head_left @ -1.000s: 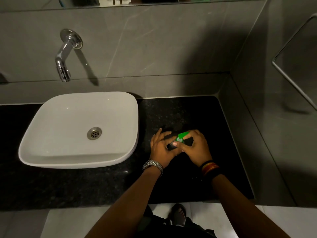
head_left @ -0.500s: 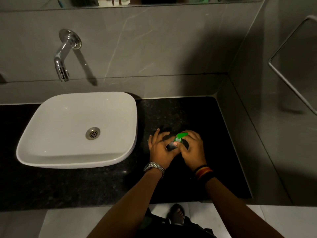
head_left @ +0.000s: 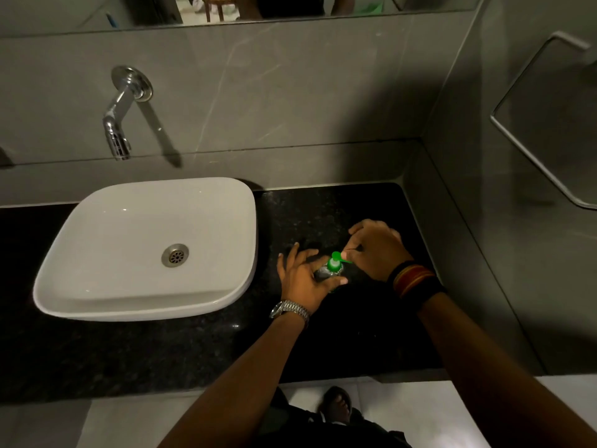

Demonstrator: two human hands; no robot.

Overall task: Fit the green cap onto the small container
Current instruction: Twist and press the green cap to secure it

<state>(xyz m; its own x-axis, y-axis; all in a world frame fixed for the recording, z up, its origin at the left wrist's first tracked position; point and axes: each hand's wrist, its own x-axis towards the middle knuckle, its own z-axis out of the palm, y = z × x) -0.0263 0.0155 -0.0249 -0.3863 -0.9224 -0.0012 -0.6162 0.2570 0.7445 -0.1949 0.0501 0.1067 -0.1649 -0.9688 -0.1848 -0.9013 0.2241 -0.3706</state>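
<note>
Seating the green cap (head_left: pixel 335 262) on the small container (head_left: pixel 326 273), left hand (head_left: pixel 302 279) grasping the body, right hand (head_left: pixel 374 250) pinching the cap; next likely a firm downward twist.

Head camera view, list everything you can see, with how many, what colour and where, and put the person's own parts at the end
Basin: one, white, on the counter's left half.
Drain: one, metal, in the basin's floor.
Tap: one, chrome, on the wall above the basin.
Counter: one, black speckled stone, across the view.
Mirror: one, along the top edge.
Rail: one, grey metal, on the right wall.
Small container: one, dark, on the counter right of the basin.
Green cap: one, on top of the container.
Left hand: wraps the container; silver watch on its wrist.
Right hand: fingertips at the cap; striped bands on its wrist.
Foot: one, in a sandal, below the counter edge.
</note>
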